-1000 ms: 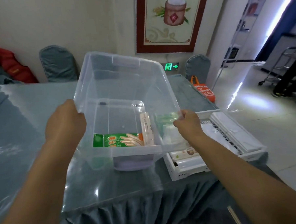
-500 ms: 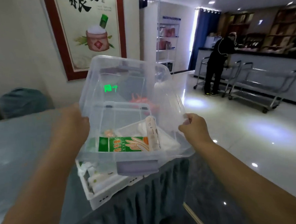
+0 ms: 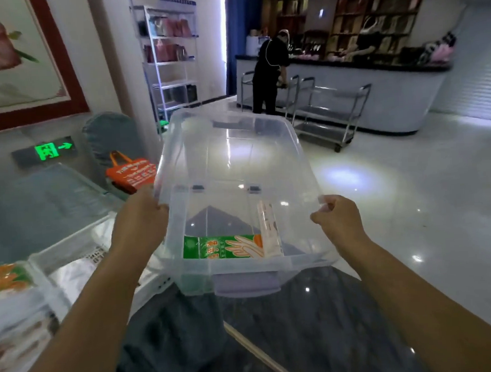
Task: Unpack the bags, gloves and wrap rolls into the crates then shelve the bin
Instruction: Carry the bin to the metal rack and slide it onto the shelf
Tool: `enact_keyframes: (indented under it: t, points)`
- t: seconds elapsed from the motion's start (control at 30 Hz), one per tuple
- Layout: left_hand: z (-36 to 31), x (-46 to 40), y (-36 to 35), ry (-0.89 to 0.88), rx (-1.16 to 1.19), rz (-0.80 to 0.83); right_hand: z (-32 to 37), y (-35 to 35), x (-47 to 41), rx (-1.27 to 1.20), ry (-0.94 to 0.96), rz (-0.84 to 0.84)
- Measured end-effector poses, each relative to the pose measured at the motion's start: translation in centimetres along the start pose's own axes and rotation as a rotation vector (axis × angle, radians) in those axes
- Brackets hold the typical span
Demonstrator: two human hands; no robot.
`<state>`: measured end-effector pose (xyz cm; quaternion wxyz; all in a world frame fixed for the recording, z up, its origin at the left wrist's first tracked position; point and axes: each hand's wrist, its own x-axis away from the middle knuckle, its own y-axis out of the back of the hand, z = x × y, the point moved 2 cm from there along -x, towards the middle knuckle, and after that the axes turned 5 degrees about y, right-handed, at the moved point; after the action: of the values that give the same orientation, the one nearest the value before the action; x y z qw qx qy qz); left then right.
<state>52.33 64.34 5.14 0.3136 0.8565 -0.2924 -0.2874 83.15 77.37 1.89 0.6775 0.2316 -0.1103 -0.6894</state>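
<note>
Clear bin [image 3: 234,163] carried off the table, held in the air over the floor beside the white crates [image 3: 71,252].
Long axis runs away from the person, open top up. Left hand [image 3: 139,219] and right hand [image 3: 335,219] each clench a side rim. Glove packet [image 3: 222,246] and wrap roll [image 3: 269,230] lie inside. View has swung right since 0.5 s ago.

Both arms outstretched, left hand [image 3: 139,219] and right hand [image 3: 338,219] seemingly gripping.

One head-worn wide-angle camera looked forward and down, close over a clear plastic bin [image 3: 233,186], toward a somewhat blurred grey serving bench [image 3: 376,93] beyond.
</note>
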Motion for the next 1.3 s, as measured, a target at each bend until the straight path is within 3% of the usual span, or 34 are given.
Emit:
enact_keyframes:
  t: [0.27,0.77,1.07,1.3]
  points:
    - [-3.8,-9.5,-15.6,0.055,0.106,0.246,-7.8,0.1,-11.5,0.057,-0.164,-0.059]
    - [-5.7,-33.0,-41.9,0.303,0.260,0.573,-16.7,-8.9,-39.7,-0.020,-0.586,0.011]
    - [-7.5,-46.0,-58.0,0.430,0.298,0.557,-24.9,-16.1,-62.5,-0.031,-0.682,0.144]
    - [-10.3,-59.6,-65.4,0.530,0.259,0.404,-25.9,-23.7,-82.9,-0.038,-0.717,0.315]
